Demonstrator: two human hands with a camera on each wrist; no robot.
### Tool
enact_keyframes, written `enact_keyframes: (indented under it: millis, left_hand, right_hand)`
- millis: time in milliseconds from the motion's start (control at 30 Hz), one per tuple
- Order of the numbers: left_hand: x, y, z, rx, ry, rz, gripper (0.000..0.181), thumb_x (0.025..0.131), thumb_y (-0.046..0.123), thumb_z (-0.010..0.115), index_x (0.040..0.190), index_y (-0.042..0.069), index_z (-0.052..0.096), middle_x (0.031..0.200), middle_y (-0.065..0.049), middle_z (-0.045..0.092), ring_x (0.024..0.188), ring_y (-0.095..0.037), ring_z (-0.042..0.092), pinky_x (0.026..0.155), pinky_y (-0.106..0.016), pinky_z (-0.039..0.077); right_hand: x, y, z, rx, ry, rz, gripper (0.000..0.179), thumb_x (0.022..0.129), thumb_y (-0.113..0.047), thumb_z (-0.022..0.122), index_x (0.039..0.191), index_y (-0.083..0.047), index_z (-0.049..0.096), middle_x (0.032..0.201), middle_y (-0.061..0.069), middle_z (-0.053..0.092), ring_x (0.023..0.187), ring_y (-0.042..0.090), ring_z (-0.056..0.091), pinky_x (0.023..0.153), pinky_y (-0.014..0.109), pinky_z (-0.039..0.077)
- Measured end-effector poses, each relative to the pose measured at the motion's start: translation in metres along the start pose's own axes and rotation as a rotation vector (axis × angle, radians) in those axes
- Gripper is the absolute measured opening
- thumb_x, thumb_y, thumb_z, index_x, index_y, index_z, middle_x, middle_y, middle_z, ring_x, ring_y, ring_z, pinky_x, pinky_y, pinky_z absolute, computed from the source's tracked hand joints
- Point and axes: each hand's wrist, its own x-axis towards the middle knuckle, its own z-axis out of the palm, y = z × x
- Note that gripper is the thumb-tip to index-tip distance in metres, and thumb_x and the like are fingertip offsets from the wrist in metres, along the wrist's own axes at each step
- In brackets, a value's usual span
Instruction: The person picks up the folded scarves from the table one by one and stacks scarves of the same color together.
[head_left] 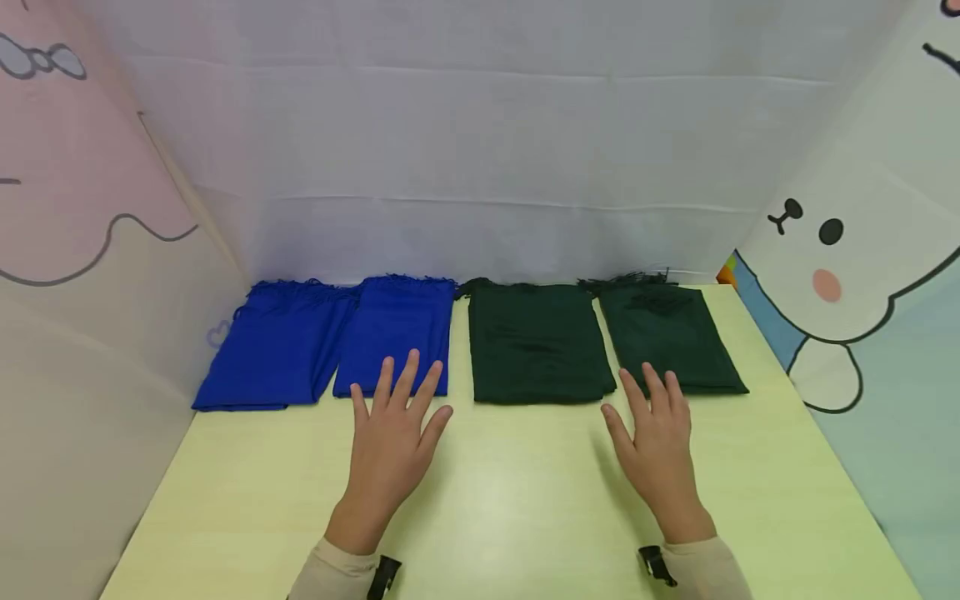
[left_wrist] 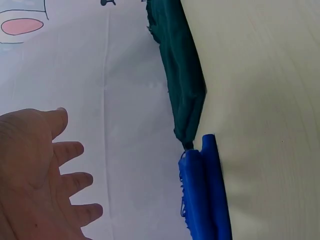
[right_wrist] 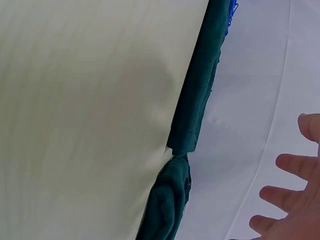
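Note:
Two folded blue scarves with fringed ends lie side by side on the left: the outer blue scarf and the inner blue scarf. To their right are two folded dark green scarves, the middle green scarf and the far right green scarf. My left hand, fingers spread and straight, is over the table with its fingertips overlapping the inner blue scarf in the head view. My right hand is likewise spread, its fingertips overlapping the front of the far right green scarf. Neither hand holds anything.
The scarves stand in a row along the back of the pale yellow table. A white cloth backdrop rises right behind them. Printed cloth panels with cartoon figures close off the left and right sides.

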Motion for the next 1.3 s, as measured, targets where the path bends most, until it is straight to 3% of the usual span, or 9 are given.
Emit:
enact_keyframes:
  millis: [267, 400, 500, 633, 767, 867, 1033, 1100, 1300]
  left_hand:
    - [0.007, 0.003, 0.012, -0.068, -0.026, -0.010, 0.059, 0.104, 0.053, 0.041, 0.157, 0.028, 0.033, 0.164, -0.006, 0.023, 0.151, -0.037, 0.012, 0.113, -0.073, 0.006]
    - [0.013, 0.005, 0.021, -0.258, -0.061, -0.025, 0.058, 0.105, 0.050, 0.042, 0.156, 0.026, 0.034, 0.165, -0.008, 0.021, 0.152, -0.035, 0.012, 0.114, -0.069, 0.015]
    - [0.018, 0.006, 0.030, -0.497, -0.107, -0.086, 0.056, 0.105, 0.043, 0.047, 0.156, 0.024, 0.035, 0.164, -0.006, 0.021, 0.151, -0.031, 0.015, 0.114, -0.066, 0.022]
    - [0.028, 0.006, 0.045, -0.835, -0.154, -0.227, 0.048, 0.105, 0.032, 0.052, 0.151, 0.021, 0.042, 0.158, -0.003, 0.035, 0.146, -0.026, 0.031, 0.114, -0.058, 0.031]
    - [0.037, 0.008, 0.060, -0.998, -0.140, -0.390, 0.042, 0.104, 0.024, 0.053, 0.145, 0.014, 0.049, 0.147, -0.008, 0.050, 0.136, -0.026, 0.046, 0.110, -0.050, 0.040]
    - [0.042, 0.011, 0.068, -1.104, -0.140, -0.499, 0.044, 0.102, 0.017, 0.051, 0.145, 0.007, 0.047, 0.147, -0.015, 0.048, 0.135, -0.030, 0.047, 0.109, -0.050, 0.041]
    - [0.053, 0.017, 0.075, -1.455, -0.178, -0.673, 0.055, 0.103, 0.015, 0.044, 0.154, 0.001, 0.027, 0.155, -0.025, 0.031, 0.139, -0.041, 0.039, 0.110, -0.054, 0.039]
    - [0.058, 0.019, 0.077, -1.542, -0.188, -0.723, 0.057, 0.104, 0.015, 0.042, 0.156, 0.001, 0.021, 0.155, -0.026, 0.029, 0.139, -0.042, 0.037, 0.110, -0.054, 0.039]
    - [0.077, 0.024, 0.087, -1.547, -0.215, -0.757, 0.060, 0.101, 0.011, 0.044, 0.155, -0.003, 0.021, 0.143, -0.024, 0.041, 0.118, -0.030, 0.050, 0.101, -0.042, 0.048]
  right_hand:
    - [0.002, 0.008, 0.003, 0.042, -0.026, 0.017, 0.054, 0.097, -0.029, 0.065, 0.142, -0.003, 0.051, 0.154, 0.027, 0.032, 0.146, 0.049, 0.016, 0.113, 0.069, 0.018]
    - [0.009, 0.010, 0.002, 0.149, -0.078, 0.070, 0.050, 0.098, -0.026, 0.064, 0.140, -0.001, 0.052, 0.155, 0.026, 0.030, 0.143, 0.050, 0.021, 0.108, 0.071, 0.025]
    - [0.015, 0.013, 0.001, 0.310, -0.170, 0.212, 0.047, 0.102, -0.028, 0.058, 0.141, -0.002, 0.052, 0.155, 0.023, 0.032, 0.138, 0.046, 0.034, 0.104, 0.065, 0.036]
    - [0.026, 0.018, 0.003, 0.601, -0.280, 0.509, 0.047, 0.106, -0.029, 0.048, 0.145, -0.003, 0.047, 0.147, 0.020, 0.043, 0.125, 0.037, 0.051, 0.097, 0.048, 0.051]
    - [0.037, 0.023, 0.006, 0.824, -0.318, 0.759, 0.049, 0.107, -0.023, 0.043, 0.149, 0.001, 0.036, 0.145, 0.021, 0.041, 0.117, 0.032, 0.051, 0.088, 0.031, 0.056]
    - [0.042, 0.027, 0.008, 0.894, -0.340, 0.865, 0.053, 0.106, -0.023, 0.042, 0.152, 0.001, 0.030, 0.147, 0.021, 0.037, 0.112, 0.027, 0.053, 0.082, 0.025, 0.055]
    - [0.050, 0.036, 0.008, 1.022, -0.367, 0.898, 0.057, 0.106, -0.024, 0.040, 0.154, 0.002, 0.023, 0.149, 0.024, 0.035, 0.106, 0.017, 0.060, 0.090, 0.026, 0.054]
    - [0.053, 0.041, 0.007, 1.084, -0.384, 0.887, 0.057, 0.107, -0.024, 0.038, 0.155, 0.002, 0.021, 0.152, 0.025, 0.032, 0.106, 0.015, 0.063, 0.095, 0.029, 0.053]
    - [0.060, 0.051, 0.009, 1.175, -0.430, 0.883, 0.058, 0.108, -0.027, 0.038, 0.156, 0.001, 0.020, 0.157, 0.023, 0.026, 0.114, 0.021, 0.063, 0.100, 0.034, 0.050]
